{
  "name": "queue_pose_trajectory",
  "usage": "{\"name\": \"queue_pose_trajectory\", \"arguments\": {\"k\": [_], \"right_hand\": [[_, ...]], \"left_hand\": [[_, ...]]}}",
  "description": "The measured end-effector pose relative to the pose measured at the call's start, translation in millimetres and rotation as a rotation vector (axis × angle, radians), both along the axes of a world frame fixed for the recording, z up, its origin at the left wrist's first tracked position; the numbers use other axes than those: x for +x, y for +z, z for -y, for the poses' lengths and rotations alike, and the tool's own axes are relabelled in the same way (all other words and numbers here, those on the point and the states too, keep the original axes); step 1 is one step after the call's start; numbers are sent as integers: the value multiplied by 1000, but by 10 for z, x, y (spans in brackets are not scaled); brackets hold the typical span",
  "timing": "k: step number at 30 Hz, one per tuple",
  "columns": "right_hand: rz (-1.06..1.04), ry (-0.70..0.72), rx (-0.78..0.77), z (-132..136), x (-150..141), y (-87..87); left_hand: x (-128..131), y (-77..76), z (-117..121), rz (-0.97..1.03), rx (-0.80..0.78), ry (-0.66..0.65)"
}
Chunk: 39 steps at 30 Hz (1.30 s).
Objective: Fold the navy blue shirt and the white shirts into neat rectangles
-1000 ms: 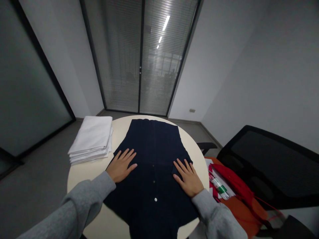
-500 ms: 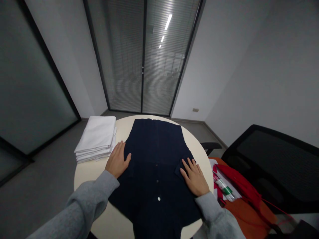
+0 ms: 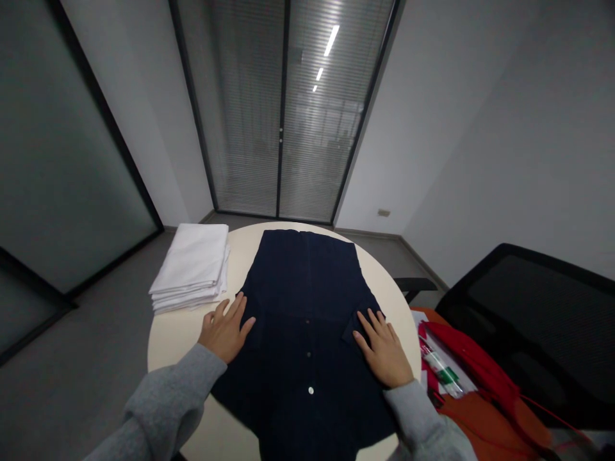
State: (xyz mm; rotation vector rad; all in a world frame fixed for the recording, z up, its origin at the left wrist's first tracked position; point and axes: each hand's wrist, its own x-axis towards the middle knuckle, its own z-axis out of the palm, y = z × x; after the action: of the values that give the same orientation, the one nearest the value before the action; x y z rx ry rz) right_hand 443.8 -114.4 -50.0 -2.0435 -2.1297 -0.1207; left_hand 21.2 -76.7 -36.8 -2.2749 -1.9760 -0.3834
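Observation:
A dark navy buttoned shirt [image 3: 298, 288] lies spread flat over the round table, a line of buttons down its middle and one pale button near the bottom. My left hand [image 3: 227, 328] rests at the shirt's left edge, fingers stretched out, its fingertips on the cloth. On the right side my right hand [image 3: 384, 349] lies with spread fingers on the fabric, beside a small folded-over flap of it. Neither hand grasps anything. The shirt's lowest part runs out of the picture at the bottom.
A stack of folded white cloths [image 3: 192, 266] sits at the left edge of the cream round table [image 3: 168, 339]. To the right stands a black mesh chair [image 3: 533, 326] with an orange seat, holding a red bag [image 3: 473, 352] and a clear plastic bottle [image 3: 444, 371]. Glass doors are beyond.
My left hand has lifted off the shirt's left part, shifted outward and come down at its edge. My right hand has stayed on the right side. The view has turned slightly left.

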Motion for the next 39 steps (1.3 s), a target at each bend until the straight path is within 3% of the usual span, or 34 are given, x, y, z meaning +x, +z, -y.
{"name": "queue_pose_trajectory", "arguments": {"k": [6, 9, 14, 18, 22, 26, 28, 30, 35, 39], "right_hand": [[12, -8, -22, 5, -9, 14], [18, -11, -19, 19, -19, 12], [37, -18, -16, 35, -50, 33], [68, -43, 8, 39, -116, 121], [35, 51, 132, 276, -286, 311], [-45, 447, 147, 828, -485, 442], [-45, 673, 158, 1080, -538, 422], [-1, 804, 196, 1249, -568, 356], [158, 767, 383, 1429, -678, 186], [137, 679, 456, 1500, -818, 137]], "left_hand": [[6, 17, 15, 8, -3, -7], [-9, 48, 1, 19, 39, -71], [27, 274, 124, 78, 48, -453], [325, 421, 586, 145, 55, -643], [588, 245, 1038, 155, 8, -777], [530, 83, 1114, 135, 41, -769], [411, 97, 1085, 141, 46, -776], [274, 124, 1070, 155, 56, -790], [-11, 39, 1128, 105, 175, -1058], [-58, -1, 1246, 16, 214, -1064]]}}
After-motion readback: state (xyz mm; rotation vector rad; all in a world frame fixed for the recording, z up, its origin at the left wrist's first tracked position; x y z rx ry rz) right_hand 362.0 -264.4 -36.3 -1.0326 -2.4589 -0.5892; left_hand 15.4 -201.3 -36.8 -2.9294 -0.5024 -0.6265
